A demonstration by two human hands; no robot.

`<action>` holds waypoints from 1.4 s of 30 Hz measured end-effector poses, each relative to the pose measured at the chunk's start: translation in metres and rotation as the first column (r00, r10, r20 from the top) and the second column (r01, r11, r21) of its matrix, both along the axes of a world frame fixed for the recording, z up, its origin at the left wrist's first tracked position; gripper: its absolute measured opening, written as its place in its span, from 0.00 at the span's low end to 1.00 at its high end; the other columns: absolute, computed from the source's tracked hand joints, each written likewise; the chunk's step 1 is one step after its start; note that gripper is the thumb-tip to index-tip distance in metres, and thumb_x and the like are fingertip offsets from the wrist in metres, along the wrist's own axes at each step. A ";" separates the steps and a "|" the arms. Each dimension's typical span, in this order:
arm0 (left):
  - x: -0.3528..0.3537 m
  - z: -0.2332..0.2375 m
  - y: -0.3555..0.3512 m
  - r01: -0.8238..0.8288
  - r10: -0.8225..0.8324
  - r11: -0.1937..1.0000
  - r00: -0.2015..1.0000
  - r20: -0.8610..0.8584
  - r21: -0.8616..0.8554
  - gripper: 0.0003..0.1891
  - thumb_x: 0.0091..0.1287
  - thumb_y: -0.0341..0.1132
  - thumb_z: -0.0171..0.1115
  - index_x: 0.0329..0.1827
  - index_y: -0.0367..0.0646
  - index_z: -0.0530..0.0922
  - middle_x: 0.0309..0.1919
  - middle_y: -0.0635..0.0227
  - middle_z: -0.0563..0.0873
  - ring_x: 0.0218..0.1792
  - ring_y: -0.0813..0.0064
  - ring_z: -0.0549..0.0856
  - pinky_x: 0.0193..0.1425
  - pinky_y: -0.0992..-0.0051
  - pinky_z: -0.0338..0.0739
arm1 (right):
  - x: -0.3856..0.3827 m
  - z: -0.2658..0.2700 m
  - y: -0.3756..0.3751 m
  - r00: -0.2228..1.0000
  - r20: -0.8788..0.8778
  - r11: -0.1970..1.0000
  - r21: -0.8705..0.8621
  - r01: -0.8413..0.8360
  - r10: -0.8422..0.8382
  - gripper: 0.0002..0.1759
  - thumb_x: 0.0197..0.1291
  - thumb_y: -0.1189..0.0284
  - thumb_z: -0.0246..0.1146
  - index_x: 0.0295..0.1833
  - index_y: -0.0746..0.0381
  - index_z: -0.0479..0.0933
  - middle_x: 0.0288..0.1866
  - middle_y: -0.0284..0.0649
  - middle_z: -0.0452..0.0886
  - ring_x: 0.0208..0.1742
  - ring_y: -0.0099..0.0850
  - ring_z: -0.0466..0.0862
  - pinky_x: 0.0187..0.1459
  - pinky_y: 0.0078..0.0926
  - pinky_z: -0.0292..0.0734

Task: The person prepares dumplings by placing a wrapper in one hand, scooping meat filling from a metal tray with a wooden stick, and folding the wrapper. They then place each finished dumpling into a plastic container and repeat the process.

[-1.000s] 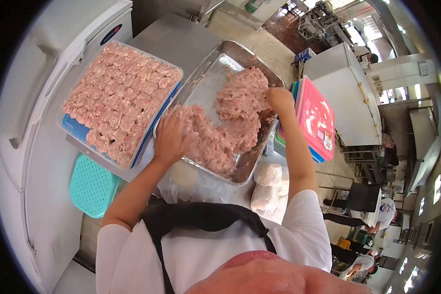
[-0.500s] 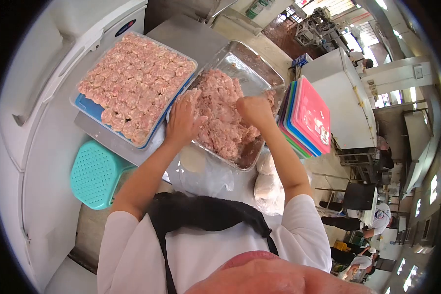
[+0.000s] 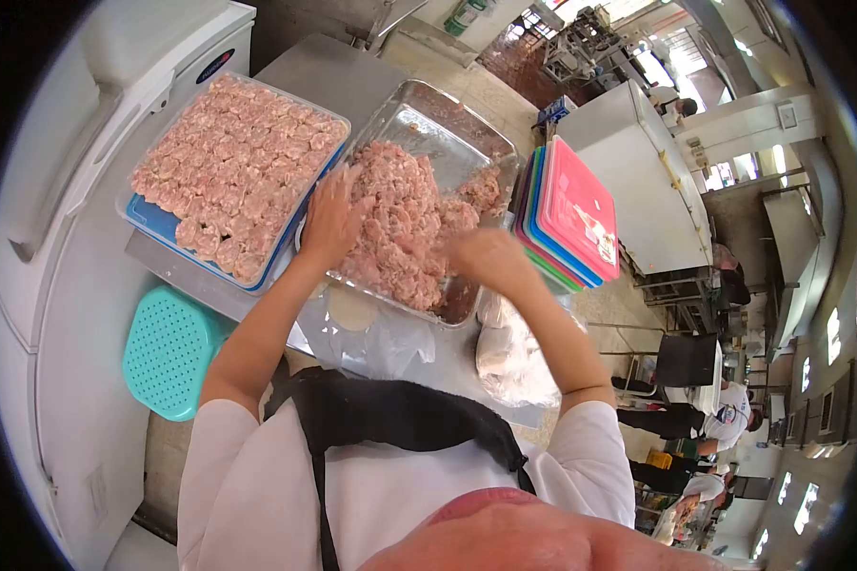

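Observation:
A metal pan [image 3: 419, 92] holds a large mound of raw ground meat [image 3: 395, 214]. At the pan's left edge, my left hand [image 3: 333, 217] rests against the meat with its fingers apart. My right hand [image 3: 486, 259] is at the right side of the mound, its fingers curled and partly blurred, so what they hold cannot be made out. Left of the pan is a blue-based tray [image 3: 152, 217] covered with rows of small meat portions [image 3: 243, 162].
A stack of coloured lids [image 3: 576, 214] stands right of the pan. Plastic-wrapped bundles [image 3: 514, 352] and a plastic bag [image 3: 381, 347] lie nearer my body. A turquoise stool [image 3: 171, 352] is at lower left. Several people work at far right.
My right hand has moved down toward me, along the right side of the mound. The meat there has shifted, leaving a separate clump at the pan's right. The whole view has shifted slightly.

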State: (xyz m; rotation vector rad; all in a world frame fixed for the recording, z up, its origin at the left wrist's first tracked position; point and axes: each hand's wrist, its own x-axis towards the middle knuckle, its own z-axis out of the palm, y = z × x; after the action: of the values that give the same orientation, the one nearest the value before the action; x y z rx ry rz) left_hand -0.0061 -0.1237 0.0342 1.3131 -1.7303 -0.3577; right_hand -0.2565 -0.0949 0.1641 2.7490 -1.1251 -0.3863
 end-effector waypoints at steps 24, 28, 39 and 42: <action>0.004 -0.002 0.034 -0.088 0.084 0.996 0.951 0.299 -0.001 0.38 0.64 0.58 0.54 0.70 0.39 0.66 0.70 0.50 0.67 0.69 0.48 0.65 0.71 0.54 0.57 | 0.020 -0.088 -0.198 0.995 0.072 0.985 0.165 0.050 -0.063 0.15 0.59 0.61 0.55 0.36 0.58 0.83 0.34 0.46 0.84 0.38 0.48 0.84 0.41 0.46 0.79; 0.006 -0.014 0.035 -0.121 0.123 0.992 0.942 0.312 -0.024 0.38 0.65 0.58 0.51 0.73 0.43 0.63 0.70 0.51 0.66 0.69 0.48 0.65 0.71 0.54 0.56 | 0.000 -0.092 -0.168 0.969 0.247 0.986 0.166 -0.016 -0.026 0.13 0.58 0.63 0.56 0.33 0.60 0.80 0.31 0.45 0.83 0.35 0.50 0.82 0.38 0.46 0.77; 0.005 -0.001 0.034 -0.029 0.035 0.999 0.974 0.224 -0.032 0.36 0.67 0.48 0.54 0.75 0.43 0.58 0.72 0.50 0.62 0.71 0.47 0.61 0.73 0.56 0.54 | -0.066 -0.089 -0.075 0.764 0.567 0.944 0.280 0.172 -0.307 0.15 0.60 0.61 0.60 0.29 0.62 0.78 0.27 0.48 0.78 0.31 0.48 0.79 0.31 0.42 0.72; 0.004 0.009 0.024 0.030 -0.029 1.000 0.987 0.160 -0.002 0.33 0.70 0.46 0.50 0.75 0.41 0.58 0.71 0.49 0.62 0.72 0.47 0.59 0.75 0.57 0.51 | -0.078 -0.082 -0.046 0.706 0.581 0.902 0.381 0.205 -0.406 0.16 0.61 0.60 0.61 0.29 0.61 0.78 0.27 0.47 0.78 0.31 0.48 0.79 0.31 0.42 0.72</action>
State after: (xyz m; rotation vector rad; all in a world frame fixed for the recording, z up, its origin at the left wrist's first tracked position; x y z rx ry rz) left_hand -0.0017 -0.0993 0.0433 1.3454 -1.8844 -0.2709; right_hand -0.3344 -0.1404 0.0817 3.0327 -1.8388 0.4838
